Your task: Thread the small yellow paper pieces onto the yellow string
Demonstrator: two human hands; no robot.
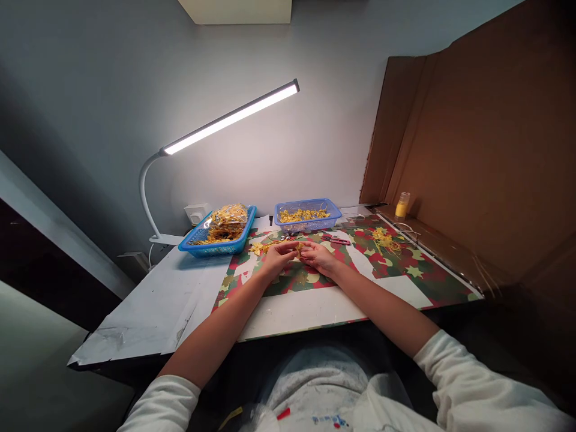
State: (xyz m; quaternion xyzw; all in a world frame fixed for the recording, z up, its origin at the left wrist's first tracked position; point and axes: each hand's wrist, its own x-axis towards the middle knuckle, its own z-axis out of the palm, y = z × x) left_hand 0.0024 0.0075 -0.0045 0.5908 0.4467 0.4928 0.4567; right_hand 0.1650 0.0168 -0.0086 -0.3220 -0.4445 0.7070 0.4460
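Observation:
My left hand [279,259] and my right hand [319,258] meet over the patterned sheet, fingertips pinched together. Between them is a small yellow piece [298,249], mostly covered by the fingers, so its exact kind is unclear. Just beyond my left hand lie gold, petal-like pieces [257,248] on the sheet. A pink-handled tool [335,240] rests behind my right hand. Off to the right sits a loose pile of yellow pieces with thin strings [385,241].
A blue basket [211,249] holds gold pieces and a clear bag. Another blue basket [308,225] with gold pieces stands by the wall. The lamp [229,120] leans over the table [153,300]. A yellow-filled bottle [402,207] stands beside the cardboard panel [472,150].

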